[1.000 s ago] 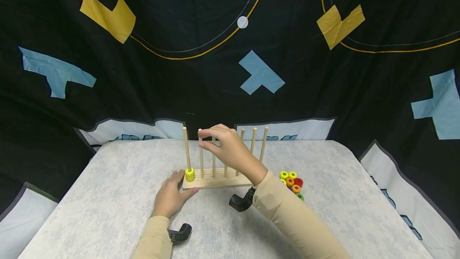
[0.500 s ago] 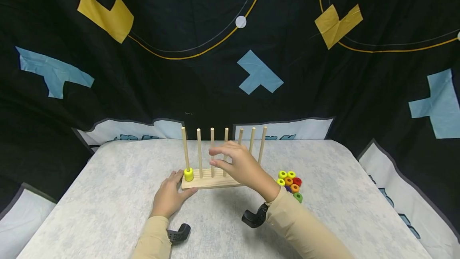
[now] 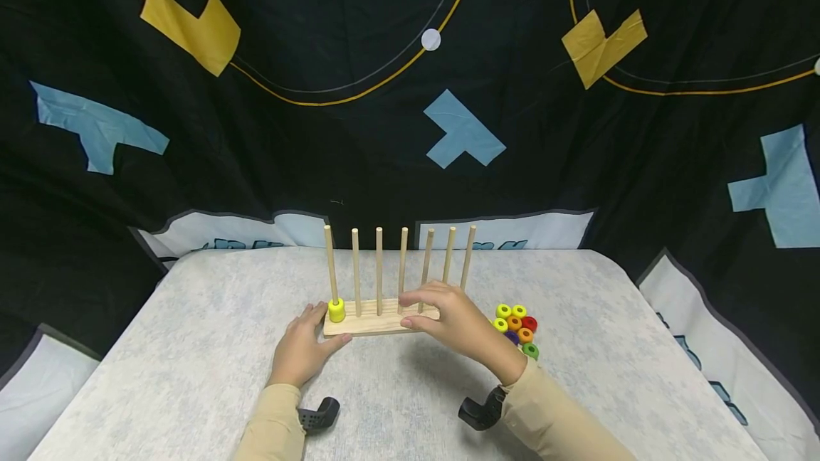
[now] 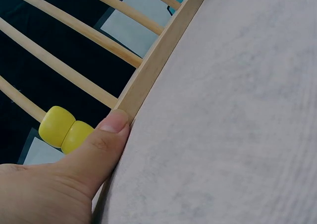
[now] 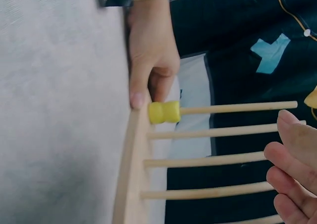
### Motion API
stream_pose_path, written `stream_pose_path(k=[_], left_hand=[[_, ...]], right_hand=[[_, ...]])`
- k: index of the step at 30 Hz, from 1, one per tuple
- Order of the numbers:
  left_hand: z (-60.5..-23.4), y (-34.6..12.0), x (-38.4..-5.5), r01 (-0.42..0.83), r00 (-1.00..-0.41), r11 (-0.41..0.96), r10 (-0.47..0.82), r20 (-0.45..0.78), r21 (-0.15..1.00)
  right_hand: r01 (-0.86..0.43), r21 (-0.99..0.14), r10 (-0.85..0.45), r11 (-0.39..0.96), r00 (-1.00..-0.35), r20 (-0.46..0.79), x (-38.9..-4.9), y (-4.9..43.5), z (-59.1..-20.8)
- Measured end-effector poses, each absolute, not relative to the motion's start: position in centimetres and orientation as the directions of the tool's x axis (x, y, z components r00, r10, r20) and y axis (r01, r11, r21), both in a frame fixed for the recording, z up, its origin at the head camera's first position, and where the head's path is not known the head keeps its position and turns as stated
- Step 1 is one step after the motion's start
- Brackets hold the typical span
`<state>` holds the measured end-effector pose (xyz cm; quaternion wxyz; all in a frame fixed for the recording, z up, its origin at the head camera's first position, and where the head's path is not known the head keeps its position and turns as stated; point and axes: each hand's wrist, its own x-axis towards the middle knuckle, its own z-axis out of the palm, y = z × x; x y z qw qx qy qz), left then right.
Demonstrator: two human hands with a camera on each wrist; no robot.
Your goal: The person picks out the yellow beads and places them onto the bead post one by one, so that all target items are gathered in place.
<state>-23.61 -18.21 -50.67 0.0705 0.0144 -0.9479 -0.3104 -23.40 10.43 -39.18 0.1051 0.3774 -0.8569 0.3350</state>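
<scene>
A pale wooden peg rack (image 3: 371, 326) with several upright pegs stands on the table. Two yellow beads (image 4: 57, 127) sit stacked at the foot of its leftmost peg; the other pegs look bare where they show. My left hand (image 3: 300, 347) grips the left end of the base, its thumb along the front edge and its fingers around the side. In front of the right-hand pegs hovers my right hand (image 3: 458, 322), thumb and fingers apart and bent, holding nothing. It hides the right part of the base. Several loose beads (image 3: 529, 323) lie just beyond it.
The loose beads are yellow, orange, red, purple and green, grouped right of the rack on the pale mottled table (image 3: 192, 347). A dark curtain (image 3: 359, 162) with blue and yellow shapes hangs behind the table. A black wrist device (image 3: 483, 411) sits below my right hand.
My right hand has come down from the top of the second peg and moved right, toward the loose beads, with empty fingers. My left hand has stayed at the rack's left end.
</scene>
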Motion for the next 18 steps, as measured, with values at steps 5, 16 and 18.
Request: stream_pose_path(k=[5,16,18], left_hand=[[-50.6,-18.2,-23.6,0.012,-0.99,0.809,-0.074,0.121,0.588],[-50.7,-18.3,-23.7,0.018,-0.99,0.812,-0.068,0.126,0.584],[-50.7,-18.3,-23.7,0.022,-0.99,0.811,-0.065,0.128,0.584]], right_hand=[[-0.696,-0.523,-0.577,0.493,-0.711,0.402,-23.3,11.6,-40.2],[-0.634,-0.552,-0.546,0.542,-0.765,0.342,-22.8,14.4,-42.5],[-0.611,-0.566,-0.533,0.553,-0.782,0.323,-22.7,15.1,-42.8]])
